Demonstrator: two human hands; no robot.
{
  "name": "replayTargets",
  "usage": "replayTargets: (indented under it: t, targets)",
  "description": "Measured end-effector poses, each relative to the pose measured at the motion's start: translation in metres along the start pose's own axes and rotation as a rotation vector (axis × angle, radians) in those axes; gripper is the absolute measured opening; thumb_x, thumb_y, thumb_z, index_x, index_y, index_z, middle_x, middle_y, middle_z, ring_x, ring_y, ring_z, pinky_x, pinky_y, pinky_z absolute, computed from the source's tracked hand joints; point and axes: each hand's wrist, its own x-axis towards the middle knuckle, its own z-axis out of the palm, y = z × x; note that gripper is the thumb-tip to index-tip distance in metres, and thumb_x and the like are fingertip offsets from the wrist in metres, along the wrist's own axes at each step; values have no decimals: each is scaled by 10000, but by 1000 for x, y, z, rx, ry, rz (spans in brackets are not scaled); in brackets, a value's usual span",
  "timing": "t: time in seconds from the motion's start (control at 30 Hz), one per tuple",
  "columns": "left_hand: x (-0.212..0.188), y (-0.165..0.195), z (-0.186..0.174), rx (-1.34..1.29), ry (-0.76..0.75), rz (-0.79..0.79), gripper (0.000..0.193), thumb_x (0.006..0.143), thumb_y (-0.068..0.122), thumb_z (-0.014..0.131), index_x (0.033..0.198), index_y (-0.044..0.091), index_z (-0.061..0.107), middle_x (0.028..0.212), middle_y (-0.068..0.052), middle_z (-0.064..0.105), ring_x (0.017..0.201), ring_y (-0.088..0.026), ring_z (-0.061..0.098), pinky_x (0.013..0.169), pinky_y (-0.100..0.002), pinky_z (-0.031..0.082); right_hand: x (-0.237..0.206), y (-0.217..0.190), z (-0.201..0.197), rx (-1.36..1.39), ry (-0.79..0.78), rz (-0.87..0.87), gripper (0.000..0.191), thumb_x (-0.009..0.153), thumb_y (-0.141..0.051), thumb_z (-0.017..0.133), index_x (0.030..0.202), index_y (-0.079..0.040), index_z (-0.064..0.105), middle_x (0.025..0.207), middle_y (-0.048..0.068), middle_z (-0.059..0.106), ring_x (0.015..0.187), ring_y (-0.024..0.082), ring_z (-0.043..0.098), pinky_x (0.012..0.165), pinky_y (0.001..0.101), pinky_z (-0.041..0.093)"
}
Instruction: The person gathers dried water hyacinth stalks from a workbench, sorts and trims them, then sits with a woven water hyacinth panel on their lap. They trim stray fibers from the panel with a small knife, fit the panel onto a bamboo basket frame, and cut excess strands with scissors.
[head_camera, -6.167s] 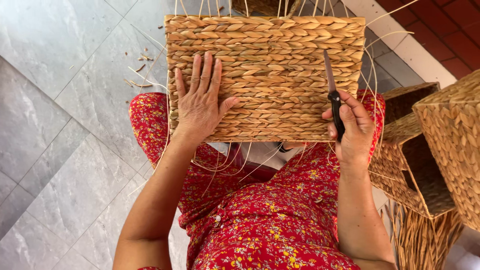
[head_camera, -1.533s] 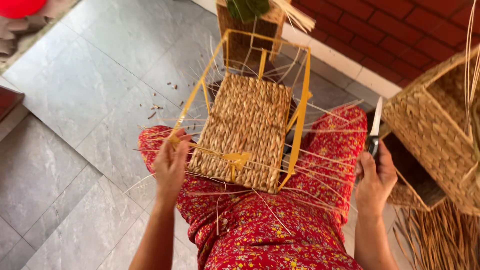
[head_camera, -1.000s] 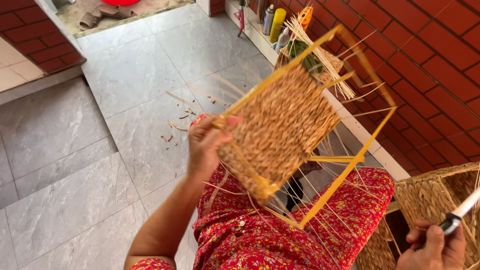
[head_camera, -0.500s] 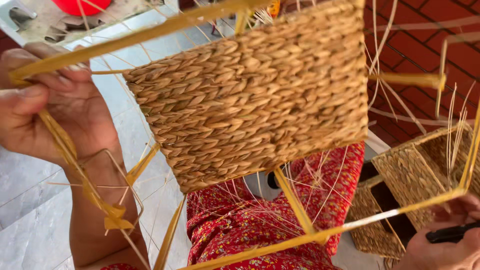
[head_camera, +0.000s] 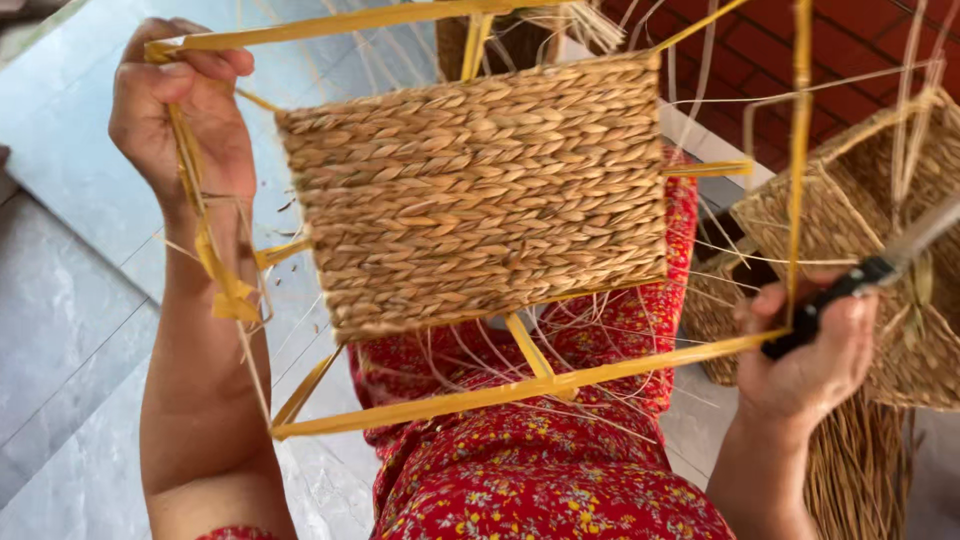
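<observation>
A half-woven straw basket (head_camera: 480, 195) on a yellow strip frame (head_camera: 520, 385) is held up in front of me, its woven panel facing the camera. My left hand (head_camera: 180, 110) grips the frame's upper left corner. My right hand (head_camera: 815, 350) holds a black-handled knife (head_camera: 880, 265) and also touches the frame's right upright strip. Loose thin strands hang from the panel's lower edge over my lap in red flowered cloth (head_camera: 540, 470).
Finished woven baskets (head_camera: 860, 220) stand at the right, with a bundle of straw (head_camera: 860, 470) below them. A red brick wall (head_camera: 860, 40) runs behind. Grey marbled floor tiles (head_camera: 70, 350) spread to the left.
The basket was turned from lying on my lap, lifted and swung close to the camera. My left hand moved to the frame's corner; my right hand with the knife came up to the frame's right side.
</observation>
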Motion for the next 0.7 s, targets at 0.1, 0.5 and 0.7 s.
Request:
replayTargets:
  t: [0.1, 0.5, 0.7]
  targets:
    - [3, 7, 29, 136, -10, -43, 201, 930, 183, 536, 1017, 19, 612, 1072, -126, 642, 1035, -269, 615, 980, -385, 492, 4, -20, 4, 2, -22, 20, 275, 1175, -301, 617, 1187, -30, 570, 877, 153, 640, 602, 179, 537, 631, 307, 483]
    - [-160, 53, -14, 680, 342, 76, 572, 1108, 481, 562, 1465, 44, 467, 1471, -41, 497, 1261, -199, 550, 1045, -403, 498, -14, -9, -24, -56, 68, 50, 268, 1172, -263, 666, 1236, -21, 568, 900, 180, 641, 649, 245, 566, 637, 357, 494]
    - [-241, 64, -36, 725, 482, 97, 565, 1120, 481, 545, 1475, 49, 467, 1458, -51, 508, 1256, -198, 557, 1027, -396, 506, -29, 11, -80, -143, 34, -53, 231, 1223, -227, 646, 1276, -22, 552, 1069, 120, 604, 909, 262, 610, 778, 402, 519]
